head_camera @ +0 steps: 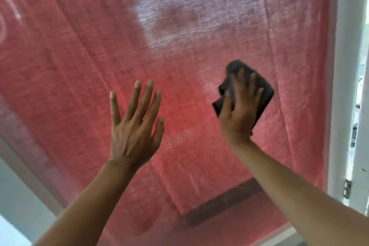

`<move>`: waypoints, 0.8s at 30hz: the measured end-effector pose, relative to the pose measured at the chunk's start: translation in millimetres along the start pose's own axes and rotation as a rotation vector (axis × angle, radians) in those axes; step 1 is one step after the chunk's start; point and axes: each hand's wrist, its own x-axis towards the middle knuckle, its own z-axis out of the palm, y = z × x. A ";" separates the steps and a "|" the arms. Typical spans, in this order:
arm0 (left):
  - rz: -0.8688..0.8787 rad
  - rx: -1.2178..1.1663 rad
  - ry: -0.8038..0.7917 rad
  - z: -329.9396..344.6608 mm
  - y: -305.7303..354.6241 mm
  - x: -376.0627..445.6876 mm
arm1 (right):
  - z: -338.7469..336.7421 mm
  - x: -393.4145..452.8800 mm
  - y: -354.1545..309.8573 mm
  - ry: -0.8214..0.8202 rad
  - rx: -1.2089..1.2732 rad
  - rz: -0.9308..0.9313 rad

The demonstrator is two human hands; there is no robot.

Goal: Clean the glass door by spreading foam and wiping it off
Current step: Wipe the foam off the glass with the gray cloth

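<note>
The glass door (79, 62) fills the view, with a red curtain showing behind the pane. A hazy whitish patch (191, 12) lies high on the glass, and faint white streaks (8, 10) mark its far left. My right hand (238, 110) presses a dark grey cloth (263, 94) flat against the glass at right of centre, fingers spread over it and blurred. My left hand (133, 128) rests flat on the pane to the left, fingers straight and spread, holding nothing.
A white door frame (341, 86) runs down the right side, with a metal hinge (347, 188) low on it. The frame's lower edge (30, 168) slants across the bottom left. A dark band (223, 203) shows through the curtain near the bottom.
</note>
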 end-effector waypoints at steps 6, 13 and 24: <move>0.060 -0.041 0.009 7.3 25.7 36.8 | -2.6 -20.1 -0.3 -0.245 0.006 -0.457; 0.154 -0.067 -0.009 27.5 64.8 102.7 | -13.6 71.1 40.7 0.129 0.029 0.125; 0.153 -0.044 0.011 41.9 78.2 112.3 | -34.9 83.6 98.0 0.187 0.033 0.103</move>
